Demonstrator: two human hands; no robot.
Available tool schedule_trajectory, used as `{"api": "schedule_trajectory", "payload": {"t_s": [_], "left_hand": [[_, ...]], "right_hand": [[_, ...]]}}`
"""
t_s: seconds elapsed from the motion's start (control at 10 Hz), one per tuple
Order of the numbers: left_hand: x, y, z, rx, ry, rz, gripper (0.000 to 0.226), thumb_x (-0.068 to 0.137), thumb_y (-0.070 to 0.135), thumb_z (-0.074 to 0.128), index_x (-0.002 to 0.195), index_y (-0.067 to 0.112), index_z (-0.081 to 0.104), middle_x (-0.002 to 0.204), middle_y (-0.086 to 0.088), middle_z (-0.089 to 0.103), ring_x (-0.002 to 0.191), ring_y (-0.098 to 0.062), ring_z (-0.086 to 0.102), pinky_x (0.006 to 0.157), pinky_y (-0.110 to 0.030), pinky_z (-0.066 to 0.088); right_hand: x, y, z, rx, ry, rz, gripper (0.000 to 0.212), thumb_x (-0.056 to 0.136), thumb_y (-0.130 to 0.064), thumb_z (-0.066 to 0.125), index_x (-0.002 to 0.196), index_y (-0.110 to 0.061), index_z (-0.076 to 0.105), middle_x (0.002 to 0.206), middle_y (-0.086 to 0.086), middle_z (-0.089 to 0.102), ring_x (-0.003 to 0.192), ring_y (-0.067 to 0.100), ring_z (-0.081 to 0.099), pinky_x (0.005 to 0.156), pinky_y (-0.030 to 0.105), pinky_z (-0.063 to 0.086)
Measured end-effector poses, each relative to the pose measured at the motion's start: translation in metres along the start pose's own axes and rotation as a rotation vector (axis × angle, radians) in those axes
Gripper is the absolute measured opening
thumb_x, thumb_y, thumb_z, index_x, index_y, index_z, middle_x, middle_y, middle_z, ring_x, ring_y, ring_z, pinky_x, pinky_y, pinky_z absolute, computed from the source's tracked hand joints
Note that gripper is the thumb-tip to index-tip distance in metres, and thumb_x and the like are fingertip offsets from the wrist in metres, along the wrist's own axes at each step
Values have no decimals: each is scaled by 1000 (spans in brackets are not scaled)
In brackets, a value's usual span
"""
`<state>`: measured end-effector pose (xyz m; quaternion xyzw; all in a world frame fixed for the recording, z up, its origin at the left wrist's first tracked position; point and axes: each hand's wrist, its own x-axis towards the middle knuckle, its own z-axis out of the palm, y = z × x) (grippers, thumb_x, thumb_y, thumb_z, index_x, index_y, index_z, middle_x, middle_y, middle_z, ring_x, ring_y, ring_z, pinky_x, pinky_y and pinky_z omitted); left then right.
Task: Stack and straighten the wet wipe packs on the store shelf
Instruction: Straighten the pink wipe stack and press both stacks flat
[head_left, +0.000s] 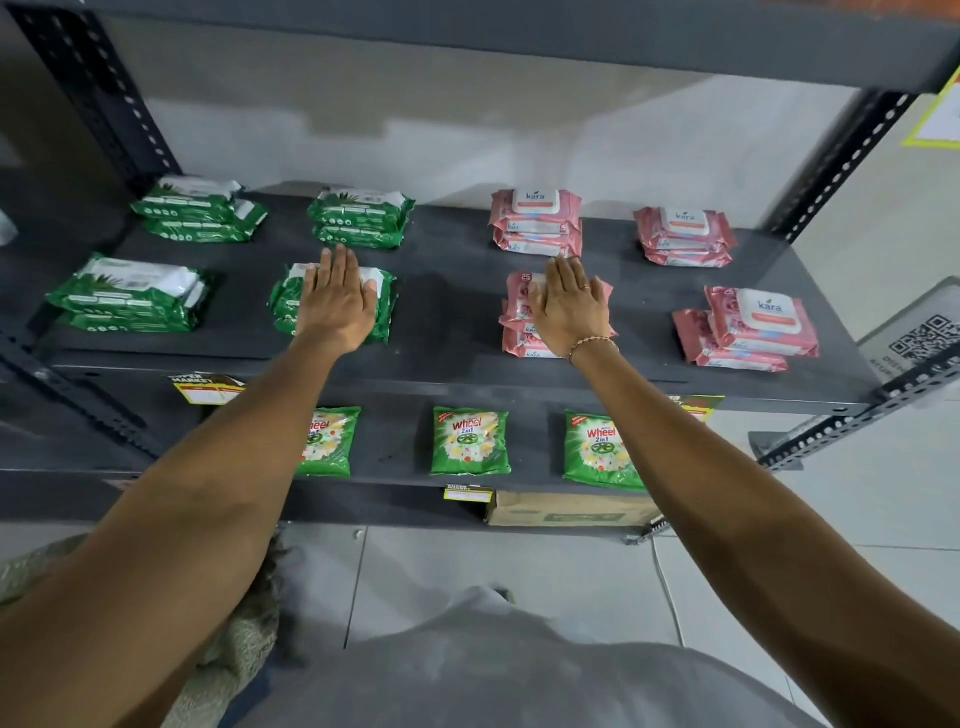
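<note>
The left hand (337, 299) lies flat, fingers spread, grasping nothing, pressing the near green stack (283, 306); press evenly, then square its edges. The right hand (569, 306), likewise open-palmed, covers the near pink stack (519, 338), whose glossy packs sit fanned and askew on the shelf (447, 312).

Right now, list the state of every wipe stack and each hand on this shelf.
Left hand: open, flat on the front green stack.
Right hand: open, flat on the front pink stack.
Back-left green stack: packs skewed.
Back-middle green stack: fairly even.
Front-left green stack: slightly offset.
Back kara stack: neat.
Back-right kara stack: fairly even.
Front-right kara stack: top pack shifted right.
</note>
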<state>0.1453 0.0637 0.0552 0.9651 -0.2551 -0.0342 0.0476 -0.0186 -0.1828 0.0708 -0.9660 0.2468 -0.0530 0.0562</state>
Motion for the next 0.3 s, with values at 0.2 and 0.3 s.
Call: {"api": "schedule_trajectory", "payload": {"t_s": [0.2, 0.3], "left_hand": [[2, -2, -16, -37, -88, 1, 69, 101, 46, 4, 153, 2, -5, 163, -13, -10, 150, -26, -12, 122, -42, -7], [-16, 7, -20, -54, 158, 44, 72, 101, 49, 11, 153, 1, -3, 163, -14, -9, 150, -27, -12, 121, -43, -8]], "right_hand": [[4, -5, -13, -12, -40, -3, 57, 98, -40, 18, 143, -6, 28, 154, 9, 29, 145, 23, 19, 118, 49, 9], [-17, -12, -14, -26, 195, -1, 61, 99, -41, 16, 150, -6, 14, 160, 9, 15, 148, 22, 7, 118, 46, -3]]}}
